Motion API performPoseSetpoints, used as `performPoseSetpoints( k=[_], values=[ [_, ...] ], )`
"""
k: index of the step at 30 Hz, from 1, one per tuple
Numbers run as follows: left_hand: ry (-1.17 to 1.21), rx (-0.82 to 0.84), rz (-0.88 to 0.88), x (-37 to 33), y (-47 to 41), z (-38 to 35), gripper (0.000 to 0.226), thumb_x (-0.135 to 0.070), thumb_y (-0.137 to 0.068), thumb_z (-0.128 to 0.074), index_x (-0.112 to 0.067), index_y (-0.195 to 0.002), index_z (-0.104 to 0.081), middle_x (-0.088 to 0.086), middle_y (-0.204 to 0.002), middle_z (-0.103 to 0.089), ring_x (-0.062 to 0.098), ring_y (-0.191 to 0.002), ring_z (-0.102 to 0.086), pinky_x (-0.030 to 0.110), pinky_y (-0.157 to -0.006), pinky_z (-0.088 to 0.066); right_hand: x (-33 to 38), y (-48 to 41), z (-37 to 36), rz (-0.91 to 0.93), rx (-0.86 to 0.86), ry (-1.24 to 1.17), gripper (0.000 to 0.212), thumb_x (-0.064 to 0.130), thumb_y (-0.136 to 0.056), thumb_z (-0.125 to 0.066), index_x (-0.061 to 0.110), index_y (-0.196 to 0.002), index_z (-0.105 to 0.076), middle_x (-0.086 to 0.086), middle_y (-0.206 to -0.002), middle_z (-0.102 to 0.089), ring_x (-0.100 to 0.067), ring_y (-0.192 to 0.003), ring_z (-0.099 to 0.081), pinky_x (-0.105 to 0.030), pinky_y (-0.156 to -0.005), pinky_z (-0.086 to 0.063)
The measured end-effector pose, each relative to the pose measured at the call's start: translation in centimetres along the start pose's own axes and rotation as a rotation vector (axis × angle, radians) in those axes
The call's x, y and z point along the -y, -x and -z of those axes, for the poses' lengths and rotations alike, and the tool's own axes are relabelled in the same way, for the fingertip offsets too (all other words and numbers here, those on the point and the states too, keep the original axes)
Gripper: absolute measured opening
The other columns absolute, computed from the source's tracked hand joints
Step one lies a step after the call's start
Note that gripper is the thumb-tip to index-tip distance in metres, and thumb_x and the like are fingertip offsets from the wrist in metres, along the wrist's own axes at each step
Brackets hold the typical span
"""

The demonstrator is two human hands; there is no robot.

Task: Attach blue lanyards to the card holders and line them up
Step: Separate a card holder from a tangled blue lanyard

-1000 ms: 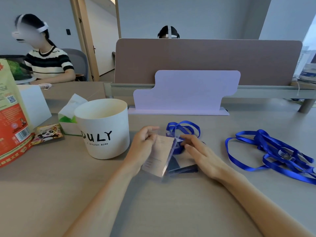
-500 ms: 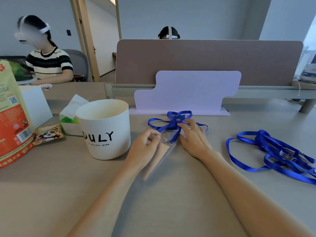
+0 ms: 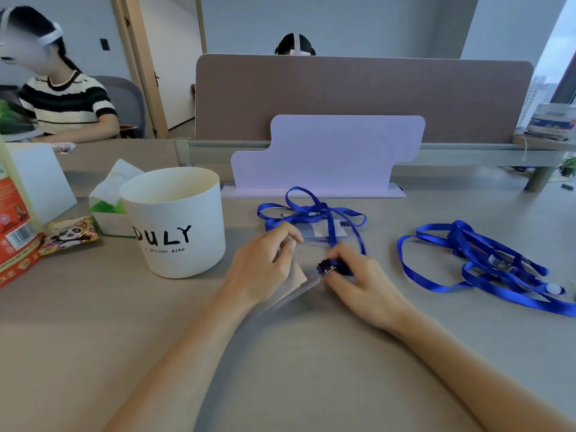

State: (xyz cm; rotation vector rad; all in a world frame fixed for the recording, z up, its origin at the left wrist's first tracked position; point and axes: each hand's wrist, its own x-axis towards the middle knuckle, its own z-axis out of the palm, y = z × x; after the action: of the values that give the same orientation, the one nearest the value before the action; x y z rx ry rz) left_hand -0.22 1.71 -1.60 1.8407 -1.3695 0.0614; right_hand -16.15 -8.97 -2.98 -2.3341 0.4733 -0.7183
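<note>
one card holder (image 3: 324, 232) lies by the divider (image 3: 327, 151), apparently strung. the left hand (image 3: 265, 268) grips a second clear holder (image 3: 299, 293) over the bench (image 3: 311, 369); the right hand (image 3: 363, 283) fingers (image 3: 344, 255) pinch its lanyard clip (image 3: 327, 268). spare blue lanyards (image 3: 498, 266) wait, tangled.

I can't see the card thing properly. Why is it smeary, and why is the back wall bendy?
Head view: the clear card holder, between the left hand and right hand, is motion-blurred and see-through, while the black clip looks sharper. Head view again: the top edge of the brown divider bows from the wide-angle lens.
</note>
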Motion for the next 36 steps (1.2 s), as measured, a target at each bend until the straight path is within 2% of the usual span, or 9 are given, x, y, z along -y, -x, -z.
performPoseSetpoints(
  k=[3, 9, 13, 17, 20, 23, 25, 30, 36],
  values=[
    [-0.146, 0.003, -0.017, 0.0, 0.2, -0.1, 0.019, -0.021, -0.097, -0.04, -0.03, -0.099, -0.056, -0.022, -0.06, -0.048, 0.007, -0.064, -0.045, 0.021, -0.058, -0.029, 0.4, -0.1, 1.2, -0.188, 0.12, -0.232, 0.016, 0.01, -0.085, -0.05, 0.02, -0.086, -0.062, 0.009, -0.059, -0.055, -0.011, -0.053, -0.037, -0.021, -0.05, -0.031],
    [-0.202, -0.013, -0.025, 0.0, 0.2, -0.2, 0.017, -0.022, -0.097, -0.041, -0.032, -0.099, -0.054, -0.023, -0.063, -0.047, 0.008, -0.065, -0.043, 0.025, -0.058, -0.029, 0.5, -0.6, 2.2, -0.292, 0.168, -0.216, 0.027, 0.04, -0.091, -0.062, 0.017, -0.084, -0.074, -0.004, -0.062, -0.045, -0.016, -0.059, -0.035, -0.026, -0.056, -0.028],
    [-0.175, 0.033, -0.033, -0.1, 0.2, -0.2, 0.014, -0.024, -0.095, -0.042, -0.032, -0.098, -0.054, -0.022, -0.067, -0.051, -0.001, -0.065, -0.05, 0.018, -0.057, -0.033, 0.9, -0.4, 2.3, -0.346, 0.196, -0.256, 0.023, 0.034, -0.089, -0.066, 0.015, -0.079, -0.075, 0.01, -0.046, -0.039, -0.008, -0.046, -0.029, -0.014, -0.047, -0.025],
    [-0.224, 0.137, -0.045, 0.1, 0.3, -0.3, 0.014, -0.029, -0.094, -0.043, -0.03, -0.093, -0.057, -0.016, -0.065, -0.053, 0.0, -0.064, -0.049, 0.024, -0.057, -0.034, 1.1, -0.3, 2.1, -0.374, 0.175, -0.399, 0.023, 0.023, -0.092, -0.062, 0.014, -0.072, -0.064, 0.004, -0.049, -0.036, -0.012, -0.047, -0.026, -0.02, -0.045, -0.022],
    [-0.241, 0.143, -0.049, 0.2, 0.3, -0.4, 0.015, -0.032, -0.094, -0.044, -0.031, -0.094, -0.058, -0.015, -0.066, -0.053, 0.005, -0.067, -0.048, 0.025, -0.059, -0.034, 1.4, -0.5, 1.4, -0.351, 0.139, -0.466, 0.021, 0.017, -0.095, -0.054, 0.008, -0.077, -0.058, 0.0, -0.054, -0.053, -0.013, -0.049, -0.038, -0.02, -0.052, -0.034],
    [-0.181, 0.111, -0.094, 0.2, 0.1, -0.6, 0.014, -0.033, -0.094, -0.048, -0.034, -0.102, -0.06, -0.023, -0.083, -0.054, -0.007, -0.083, -0.045, 0.017, -0.063, -0.034, 1.1, -0.6, 1.2, -0.345, 0.113, -0.506, 0.018, 0.016, -0.096, -0.055, 0.006, -0.082, -0.061, -0.003, -0.067, -0.065, -0.012, -0.054, -0.047, -0.021, -0.057, -0.041],
    [-0.117, 0.106, -0.135, 0.2, -0.1, -0.8, 0.017, -0.036, -0.093, -0.052, -0.033, -0.105, -0.062, -0.022, -0.101, -0.055, -0.005, -0.097, -0.043, 0.019, -0.074, -0.039, 0.8, -0.7, 1.2, -0.343, 0.105, -0.525, 0.016, 0.018, -0.096, -0.057, 0.007, -0.087, -0.064, -0.003, -0.074, -0.068, -0.011, -0.058, -0.05, -0.022, -0.058, -0.044],
    [-0.093, 0.053, -0.206, 0.3, -0.1, -1.4, 0.022, -0.045, -0.084, -0.065, -0.03, -0.101, -0.069, -0.02, -0.114, -0.052, -0.003, -0.113, -0.041, 0.01, -0.086, -0.035, 0.1, -0.8, 1.4, -0.372, 0.054, -0.559, 0.021, 0.022, -0.097, -0.056, 0.005, -0.093, -0.068, -0.004, -0.08, -0.069, -0.019, -0.068, -0.051, -0.03, -0.063, -0.046],
    [-0.198, -0.079, -0.31, 0.4, -0.2, -1.5, 0.016, -0.038, -0.083, -0.067, -0.024, -0.087, -0.072, -0.011, -0.097, -0.059, 0.006, -0.094, -0.046, 0.015, -0.074, -0.034, 0.0, -0.8, 1.6, -0.379, 0.08, -0.538, 0.021, 0.025, -0.097, -0.055, 0.012, -0.087, -0.068, -0.003, -0.073, -0.06, -0.015, -0.063, -0.051, -0.028, -0.065, -0.045]
  ],
)
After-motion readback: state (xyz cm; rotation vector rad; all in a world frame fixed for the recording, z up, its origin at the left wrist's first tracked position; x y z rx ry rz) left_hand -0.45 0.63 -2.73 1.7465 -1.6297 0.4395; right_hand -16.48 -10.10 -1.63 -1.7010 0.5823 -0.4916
